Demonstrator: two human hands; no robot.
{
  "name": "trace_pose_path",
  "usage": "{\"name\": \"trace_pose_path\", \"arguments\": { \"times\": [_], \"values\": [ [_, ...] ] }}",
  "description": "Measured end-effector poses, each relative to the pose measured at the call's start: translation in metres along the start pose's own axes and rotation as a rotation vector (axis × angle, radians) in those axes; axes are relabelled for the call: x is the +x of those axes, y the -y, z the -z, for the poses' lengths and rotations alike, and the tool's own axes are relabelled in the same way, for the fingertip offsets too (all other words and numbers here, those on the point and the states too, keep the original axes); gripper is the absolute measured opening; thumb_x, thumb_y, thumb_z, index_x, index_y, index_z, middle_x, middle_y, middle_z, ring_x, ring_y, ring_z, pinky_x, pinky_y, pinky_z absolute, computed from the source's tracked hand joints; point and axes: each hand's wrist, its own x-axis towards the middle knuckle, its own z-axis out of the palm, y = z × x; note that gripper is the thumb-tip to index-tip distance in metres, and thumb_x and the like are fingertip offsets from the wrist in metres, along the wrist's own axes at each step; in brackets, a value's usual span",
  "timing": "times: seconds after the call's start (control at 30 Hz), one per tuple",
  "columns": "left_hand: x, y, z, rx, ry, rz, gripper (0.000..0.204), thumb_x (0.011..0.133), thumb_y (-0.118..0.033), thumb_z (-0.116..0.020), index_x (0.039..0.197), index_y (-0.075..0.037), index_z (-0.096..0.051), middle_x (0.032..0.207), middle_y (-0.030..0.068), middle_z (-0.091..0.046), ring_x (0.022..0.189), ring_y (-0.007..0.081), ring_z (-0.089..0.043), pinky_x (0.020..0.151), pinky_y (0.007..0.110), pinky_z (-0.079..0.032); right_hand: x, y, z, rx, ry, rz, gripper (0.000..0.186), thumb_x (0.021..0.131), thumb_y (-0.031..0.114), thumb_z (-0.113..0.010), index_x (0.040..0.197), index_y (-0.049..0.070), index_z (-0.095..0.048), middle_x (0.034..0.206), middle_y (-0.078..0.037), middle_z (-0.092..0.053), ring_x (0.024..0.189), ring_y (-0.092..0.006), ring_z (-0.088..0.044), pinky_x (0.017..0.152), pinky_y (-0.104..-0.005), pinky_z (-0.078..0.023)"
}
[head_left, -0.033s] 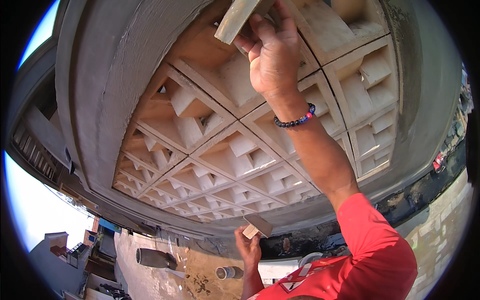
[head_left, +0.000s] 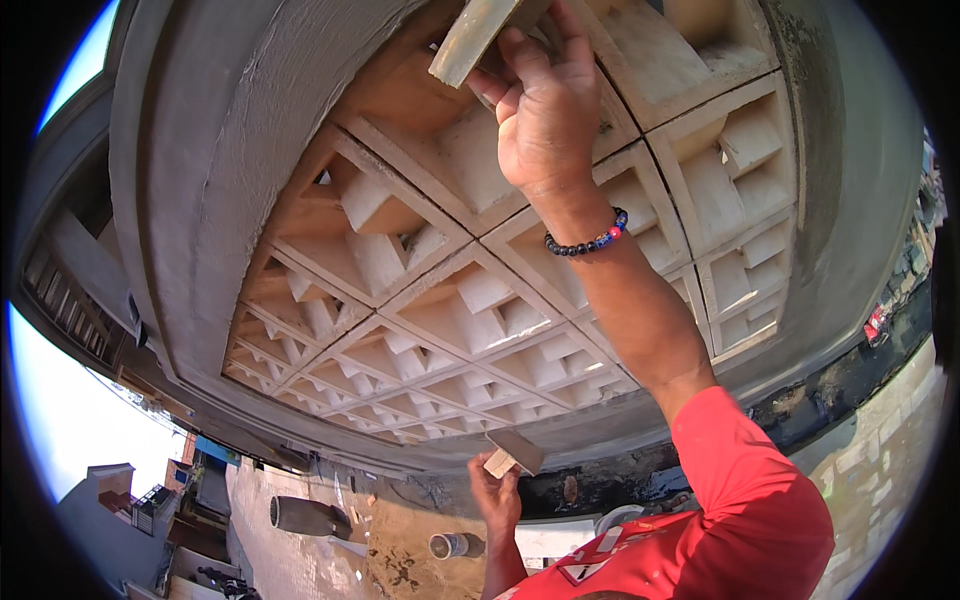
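My right hand (head_left: pixel 550 125) is raised at the top of the view, a beaded bracelet (head_left: pixel 588 236) round its wrist. Its fingers are closed on a flat slab (head_left: pixel 474 42) with a pale, worn edge, partly cut off by the upper rim. Behind that hand is a wall panel of pale ventilation blocks (head_left: pixel 490 220), with square frames and stepped inner pieces. Lower down, my left hand (head_left: pixel 492 497) grips a small flat board (head_left: pixel 518 449) with a pale block-like part facing me. The board is close to the panel's lower grey border; whether they touch, I cannot tell.
Smooth grey plaster (head_left: pixel 240 150) frames the panel. On the ground below lie a dark cylindrical container (head_left: pixel 305 516) and a small bucket (head_left: pixel 449 545) beside a sandy, stained patch (head_left: pixel 405 560). Dark wet ground (head_left: pixel 640 480) runs along the wall's foot, with paving (head_left: pixel 870 450) at the right.
My right wrist and forearm have shifted very slightly left. Both hands keep their grip, and the rest looks the same.
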Motion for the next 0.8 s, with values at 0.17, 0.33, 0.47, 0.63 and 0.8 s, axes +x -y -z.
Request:
{"name": "trace_pose_path", "arguments": {
  "times": [0.17,0.33,0.47,0.63,0.8],
  "values": [
    [-0.001,0.006,0.004,-0.03,-0.003,0.005,0.039,0.084,-0.008,-0.067,0.114,-0.005,-0.041,0.1,0.0041,-0.055,0.092,0.0125,-0.057,0.08,0.028,-0.05,-0.001,-0.01,-0.023,-0.095,-0.106,0.086,0.048,0.091,-0.002,-0.048,0.135,-0.005,-0.03,0.119,-0.015,-0.052,0.101,-0.0202,-0.058,0.081,-0.0333,-0.059],
    [-0.001,0.01,0.011,-0.047,-0.009,0.005,0.04,0.083,-0.004,-0.068,0.113,-0.005,-0.042,0.101,0.0044,-0.055,0.092,0.0129,-0.057,0.079,0.028,-0.05,-0.003,-0.027,-0.033,-0.057,-0.162,0.101,0.049,0.09,-0.003,-0.052,0.134,-0.003,-0.03,0.124,-0.016,-0.047,0.107,-0.0228,-0.055,0.083,-0.0379,-0.058],
    [-0.001,0.005,0.013,-0.018,-0.05,-0.001,0.039,0.081,0.001,-0.067,0.112,-0.005,-0.043,0.101,0.0041,-0.055,0.092,0.0127,-0.058,0.081,0.028,-0.049,-0.013,-0.037,-0.04,-0.003,-0.183,0.043,0.051,0.09,-0.001,-0.055,0.135,0.002,-0.03,0.125,-0.015,-0.044,0.108,-0.0244,-0.052,0.089,-0.0428,-0.056],
    [-0.004,-0.003,0.018,0.052,-0.115,0.026,0.038,0.08,0.005,-0.065,0.111,-0.004,-0.044,0.101,0.0041,-0.056,0.092,0.0128,-0.058,0.083,0.027,-0.048,-0.016,-0.042,-0.045,0.008,-0.185,0.063,0.052,0.09,-0.001,-0.056,0.135,0.004,-0.03,0.126,-0.016,-0.041,0.108,-0.0253,-0.051,0.09,-0.0444,-0.055],
    [-0.006,0.002,0.024,0.09,-0.115,0.021,0.04,0.079,0.011,-0.062,0.111,-0.004,-0.044,0.103,0.0049,-0.056,0.094,0.0133,-0.059,0.083,0.027,-0.048,-0.023,-0.044,-0.048,-0.014,-0.189,0.029,0.052,0.09,-0.002,-0.056,0.135,0.004,-0.031,0.129,-0.017,-0.039,0.11,-0.0271,-0.051,0.091,-0.0459,-0.055]
  ]
}}
